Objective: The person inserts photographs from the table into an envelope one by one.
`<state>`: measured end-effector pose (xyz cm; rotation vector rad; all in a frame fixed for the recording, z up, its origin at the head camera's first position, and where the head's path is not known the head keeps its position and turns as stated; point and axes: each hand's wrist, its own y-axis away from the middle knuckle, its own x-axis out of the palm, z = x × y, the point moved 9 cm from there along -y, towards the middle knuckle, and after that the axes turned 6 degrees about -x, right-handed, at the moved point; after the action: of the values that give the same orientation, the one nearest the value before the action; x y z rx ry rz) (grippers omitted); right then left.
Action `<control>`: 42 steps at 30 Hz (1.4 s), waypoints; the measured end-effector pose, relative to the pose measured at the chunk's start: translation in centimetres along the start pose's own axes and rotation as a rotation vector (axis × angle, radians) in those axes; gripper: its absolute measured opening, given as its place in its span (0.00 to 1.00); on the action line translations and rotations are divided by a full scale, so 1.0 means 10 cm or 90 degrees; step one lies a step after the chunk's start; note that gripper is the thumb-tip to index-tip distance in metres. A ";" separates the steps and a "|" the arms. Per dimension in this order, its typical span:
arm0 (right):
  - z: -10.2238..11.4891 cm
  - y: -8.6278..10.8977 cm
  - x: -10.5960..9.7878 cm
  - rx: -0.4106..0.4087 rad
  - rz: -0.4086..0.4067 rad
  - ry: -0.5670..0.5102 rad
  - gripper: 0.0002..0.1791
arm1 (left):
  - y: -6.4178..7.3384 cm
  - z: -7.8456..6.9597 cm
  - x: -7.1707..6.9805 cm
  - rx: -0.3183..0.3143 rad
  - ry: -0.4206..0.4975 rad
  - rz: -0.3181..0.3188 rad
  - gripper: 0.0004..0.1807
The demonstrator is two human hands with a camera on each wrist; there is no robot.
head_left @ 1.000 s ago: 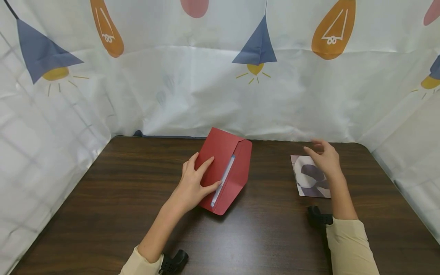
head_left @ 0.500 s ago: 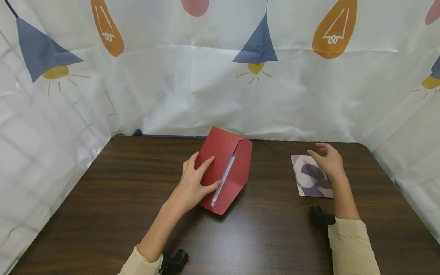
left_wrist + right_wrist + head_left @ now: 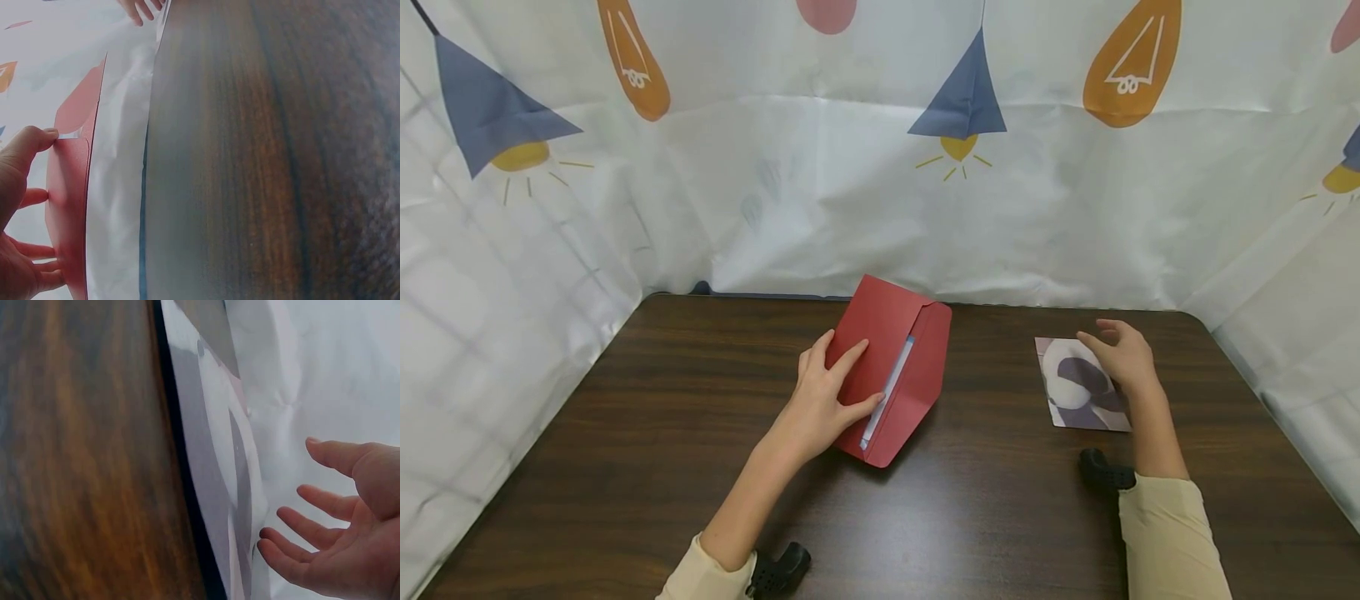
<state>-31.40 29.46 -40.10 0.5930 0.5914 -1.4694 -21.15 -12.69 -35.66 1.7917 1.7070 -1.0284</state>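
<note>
A red envelope (image 3: 882, 321) lies tilted at the middle of the table, its flap folded out to the right. A strip of whitish paper (image 3: 887, 393) shows along its opening. My left hand (image 3: 820, 400) rests on the envelope with fingers spread, the thumb at the edge of the opening; the left wrist view also shows these fingertips on the red face. To the right lies a square card (image 3: 1078, 387) with a white and grey-purple pattern. Over its right edge hovers my right hand (image 3: 1123, 354), fingers loosely bent and holding nothing, as the right wrist view (image 3: 344, 525) confirms.
The dark wood table (image 3: 647, 433) runs to a back edge just behind the envelope and card. A white curtain (image 3: 820, 208) printed with lamps and bulbs hangs behind and at both sides. Black wrist cameras (image 3: 781, 571) sit at both cuffs.
My right hand has drifted a little to the right and nearer to me above the card, uncovering more of it. The left hand and the envelope stay as they were.
</note>
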 end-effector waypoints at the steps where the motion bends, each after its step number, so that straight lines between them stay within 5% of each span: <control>1: -0.01 0.00 0.00 -0.001 0.001 0.003 0.40 | 0.00 0.00 0.00 0.001 -0.001 -0.001 0.41; 30: -0.21 0.04 0.02 0.033 0.062 0.013 0.33 | -0.01 0.01 0.02 -0.001 -0.003 0.006 0.41; 42: -0.23 0.04 0.03 0.036 0.026 -0.032 0.30 | 0.01 0.00 0.01 0.004 -0.003 -0.002 0.40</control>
<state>-31.04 30.87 -41.99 0.6062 0.4968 -1.4616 -21.07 -12.62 -35.74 1.7908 1.7060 -1.0394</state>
